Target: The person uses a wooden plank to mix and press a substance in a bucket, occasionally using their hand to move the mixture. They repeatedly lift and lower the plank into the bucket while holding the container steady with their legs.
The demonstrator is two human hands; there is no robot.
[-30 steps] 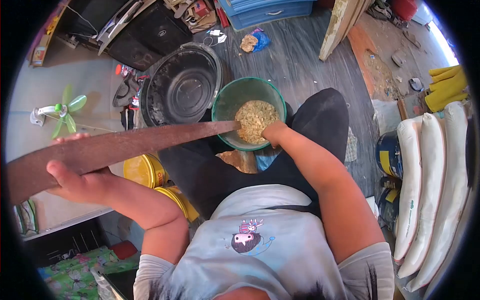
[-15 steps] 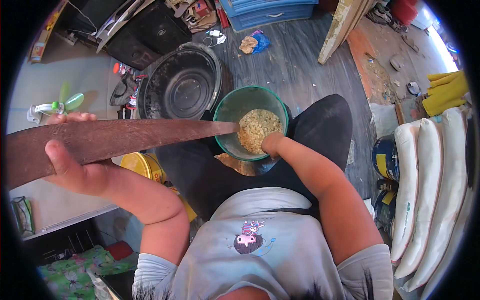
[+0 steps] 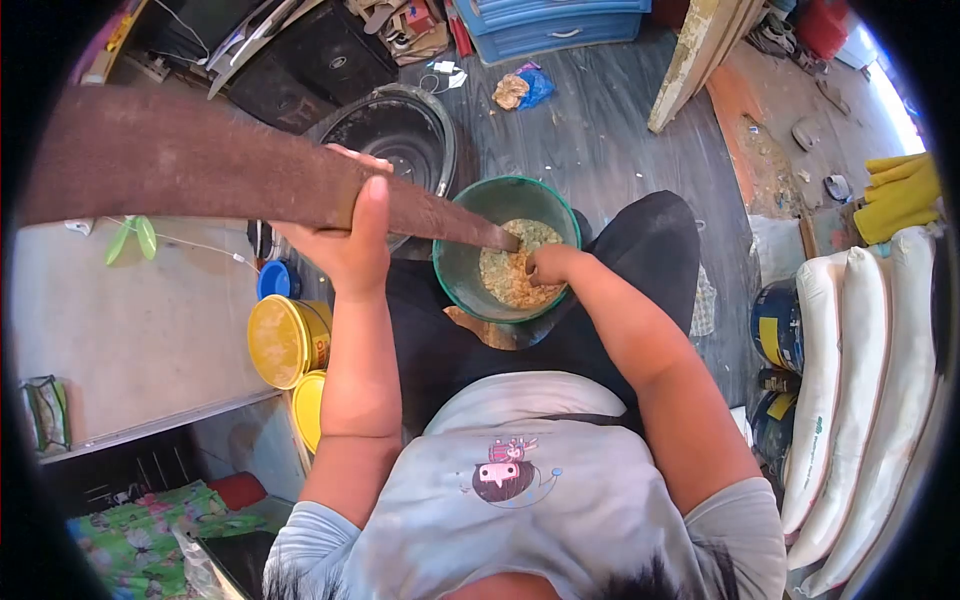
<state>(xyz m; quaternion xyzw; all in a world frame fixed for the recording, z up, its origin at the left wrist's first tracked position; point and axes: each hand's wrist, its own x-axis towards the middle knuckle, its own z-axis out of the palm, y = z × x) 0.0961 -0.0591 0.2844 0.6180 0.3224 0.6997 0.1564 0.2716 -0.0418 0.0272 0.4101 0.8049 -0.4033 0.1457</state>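
Observation:
My left hand [image 3: 350, 235] is closed around a long brown wooden plank [image 3: 220, 165], thumb in front and fingers behind it. The plank slopes down to the right, its narrow far end inside a green bucket [image 3: 449, 280]. A pale yellow, crumbly material [image 3: 505, 285] covers the bucket's bottom. My right hand [image 3: 548, 264] reaches into the bucket beside the plank's tip, its fingers curled at the crumbly material and partly hidden. The bucket stands between my knees.
Behind the bucket is a large black tub [image 3: 440, 130]. Yellow buckets [image 3: 275, 340] stand at left by a pale tabletop [image 3: 150, 320]. Long white sacks [image 3: 860, 370] lean at right near dark paint cans [image 3: 776, 325]. A blue drawer unit [image 3: 560, 35] is at the back.
My left hand has moved right along the plank, and the plank's tip has gone farther into the bucket. The near end has risen. My right hand has lifted slightly, showing more of its fingers.

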